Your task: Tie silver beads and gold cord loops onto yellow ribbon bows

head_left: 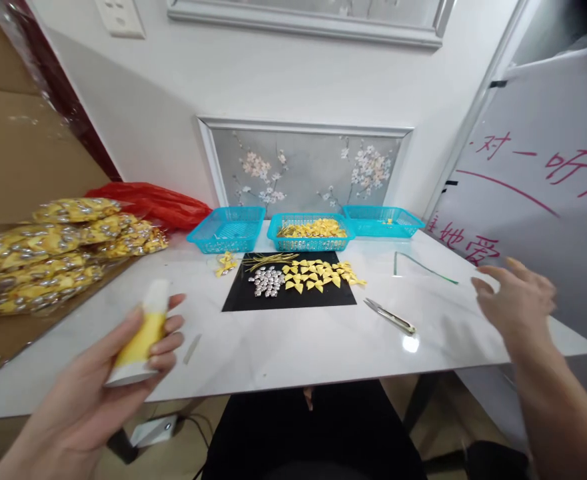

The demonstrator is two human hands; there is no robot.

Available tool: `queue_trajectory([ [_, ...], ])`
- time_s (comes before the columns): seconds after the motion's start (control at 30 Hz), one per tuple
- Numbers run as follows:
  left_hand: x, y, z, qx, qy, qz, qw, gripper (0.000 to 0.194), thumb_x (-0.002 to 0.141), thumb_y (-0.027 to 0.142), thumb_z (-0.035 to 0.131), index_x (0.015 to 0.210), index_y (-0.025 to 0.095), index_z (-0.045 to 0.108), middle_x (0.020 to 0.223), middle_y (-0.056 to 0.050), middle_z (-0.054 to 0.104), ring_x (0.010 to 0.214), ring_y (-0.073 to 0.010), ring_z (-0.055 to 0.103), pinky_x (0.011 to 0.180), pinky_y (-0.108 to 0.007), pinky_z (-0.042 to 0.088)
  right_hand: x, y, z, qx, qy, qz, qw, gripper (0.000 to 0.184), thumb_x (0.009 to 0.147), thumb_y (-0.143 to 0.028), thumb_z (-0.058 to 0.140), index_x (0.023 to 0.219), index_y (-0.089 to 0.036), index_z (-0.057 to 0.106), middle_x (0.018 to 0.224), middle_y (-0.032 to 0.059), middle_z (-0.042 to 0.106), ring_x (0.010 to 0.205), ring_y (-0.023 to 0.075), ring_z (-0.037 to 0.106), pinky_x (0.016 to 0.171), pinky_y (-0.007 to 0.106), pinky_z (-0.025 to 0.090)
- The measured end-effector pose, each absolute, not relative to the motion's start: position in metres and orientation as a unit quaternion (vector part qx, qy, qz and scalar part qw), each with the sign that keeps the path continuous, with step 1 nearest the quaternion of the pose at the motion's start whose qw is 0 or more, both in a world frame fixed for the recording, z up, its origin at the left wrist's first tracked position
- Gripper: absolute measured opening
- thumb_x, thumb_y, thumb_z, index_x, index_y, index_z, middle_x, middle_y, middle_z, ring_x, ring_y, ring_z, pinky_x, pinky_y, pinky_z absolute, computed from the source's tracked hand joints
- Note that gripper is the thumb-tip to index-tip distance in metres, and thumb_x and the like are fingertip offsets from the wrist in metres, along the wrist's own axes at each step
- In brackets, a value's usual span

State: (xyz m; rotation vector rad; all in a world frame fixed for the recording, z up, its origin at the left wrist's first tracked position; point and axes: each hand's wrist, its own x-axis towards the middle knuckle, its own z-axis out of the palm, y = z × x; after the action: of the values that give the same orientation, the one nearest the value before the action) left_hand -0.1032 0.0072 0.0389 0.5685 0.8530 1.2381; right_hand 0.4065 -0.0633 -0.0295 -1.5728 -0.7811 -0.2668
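Tube [140, 337], yellow with white ends, is in the left hand [93, 390], raised over the left front of the surface [273, 343]. That hand's grip is wrapped around it, fingers on one side and thumb on the other. The right hand [518, 310], somewhat blurred, hangs at the right end with its grip spread, fingers curved, holding nothing; the green strip [426, 268] lies nearest to it.

As for progress, the bags [38, 243] piled at the left hold pieces of yellow and silver together, which look finished. On the black mat [240, 300], silver beads [268, 282] sit in a heap beside yellow bows [316, 275] laid out in rows, so these appear not yet joined. Thin stems [270, 259] lie behind the beads, and the middle basket [273, 240] holds many more yellow pieces. Snips [390, 317] rest to the right of the mat.

No brand can be read on the tube. Red writing on the whiteboard [538, 173] includes "对一听" above and "她爱" lower down; the rest is cut off or unclear.
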Motion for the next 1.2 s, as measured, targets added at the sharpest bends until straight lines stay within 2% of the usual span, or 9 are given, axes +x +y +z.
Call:
queue_trajectory([
  [0.07,-0.077,0.002,0.046,0.355,0.335,0.499,0.716,0.033,0.095,0.004,0.046,0.121,0.006,0.066,0.074,-0.006,0.061,0.052,-0.0113,0.056,0.042,-0.02,0.053,0.366,-0.059,-0.017,-0.677,-0.418,-0.124,0.593,0.011,0.08,-0.033,0.071,0.072,-0.026,0.071,0.133,0.0105,0.063,0.14,0.0445,0.037,0.102,0.069,0.04],
  [0.13,-0.054,0.001,0.052,0.395,0.293,0.451,0.745,0.028,0.092,0.01,0.058,0.118,0.006,0.069,0.076,-0.007,0.062,0.053,-0.0109,0.055,0.042,-0.018,0.052,0.316,-0.057,0.0,-0.651,-0.502,-0.09,0.563,0.014,0.085,-0.037,0.065,0.087,-0.026,0.074,0.135,0.0079,0.063,0.119,0.0352,0.061,0.091,0.055,0.055],
  [0.27,-0.022,0.0,0.061,0.406,0.248,0.365,0.8,0.037,0.081,0.024,0.079,0.115,0.011,0.072,0.074,-0.006,0.065,0.053,-0.0106,0.056,0.042,-0.017,0.051,0.217,-0.054,0.03,-0.452,-0.658,0.288,0.529,0.035,0.091,-0.038,0.063,0.122,-0.022,0.065,0.14,0.0113,0.059,0.108,0.0236,0.066,0.073,0.032,0.059],
  [0.47,-0.01,-0.01,0.061,0.376,0.214,0.337,0.836,0.033,0.081,0.027,0.081,0.111,0.014,0.075,0.066,-0.003,0.064,0.045,-0.0077,0.055,0.042,-0.016,0.054,0.16,-0.041,0.018,-0.255,-0.561,0.682,0.395,0.032,0.08,-0.046,0.079,0.091,-0.021,0.064,0.074,-0.0014,0.07,0.068,0.0145,0.066,0.059,0.024,0.053],
  [0.6,-0.018,-0.015,0.049,0.311,0.247,0.369,0.84,0.02,0.095,0.019,0.06,0.106,0.009,0.073,0.069,-0.006,0.061,0.047,-0.0096,0.056,0.037,-0.016,0.051,0.173,-0.044,0.008,-0.259,-0.532,0.686,0.423,0.041,0.083,-0.057,0.074,0.073,-0.02,0.058,0.044,-0.0088,0.045,0.038,0.007,0.039,0.039,0.018,0.03],
  [0.83,-0.042,-0.01,0.041,0.232,0.304,0.475,0.793,0.04,0.104,0.017,0.027,0.124,0.005,0.06,0.069,-0.001,0.051,0.041,-0.0072,0.052,0.033,-0.013,0.048,0.235,-0.054,0.039,-0.245,-0.468,0.63,0.57,0.027,0.088,-0.041,0.072,0.081,-0.018,0.061,0.051,-0.0132,0.022,0.041,0.0033,0.012,0.038,0.015,0.015],
  [0.97,-0.056,0.001,0.037,0.219,0.38,0.507,0.742,0.037,0.102,0.008,0.029,0.126,0.006,0.058,0.07,0.002,0.047,0.041,-0.0055,0.051,0.033,-0.013,0.047,0.272,-0.055,0.086,-0.256,-0.462,0.56,0.639,0.011,0.089,-0.026,0.072,0.085,-0.017,0.068,0.051,-0.0128,0.018,0.042,0.0034,0.011,0.038,0.013,0.016],
  [1.1,-0.057,0.01,0.029,0.228,0.448,0.489,0.713,0.033,0.101,0.005,0.034,0.121,0.007,0.06,0.073,0.002,0.046,0.043,-0.0057,0.053,0.034,-0.015,0.05,0.283,-0.057,0.149,-0.326,-0.461,0.445,0.695,0.043,0.108,-0.015,0.032,0.082,-0.015,0.066,0.047,-0.0113,0.017,0.039,0.0033,0.015,0.037,0.013,0.015],
  [1.2,-0.053,0.014,0.027,0.236,0.456,0.483,0.709,0.03,0.101,0.005,0.036,0.117,0.009,0.061,0.073,0.003,0.046,0.045,-0.0066,0.054,0.035,-0.016,0.051,0.287,-0.054,0.2,-0.35,-0.49,0.336,0.724,0.049,0.11,-0.014,0.023,0.08,-0.016,0.061,0.046,-0.0122,0.013,0.035,-0.0013,0.021,0.037,0.01,0.015],
])
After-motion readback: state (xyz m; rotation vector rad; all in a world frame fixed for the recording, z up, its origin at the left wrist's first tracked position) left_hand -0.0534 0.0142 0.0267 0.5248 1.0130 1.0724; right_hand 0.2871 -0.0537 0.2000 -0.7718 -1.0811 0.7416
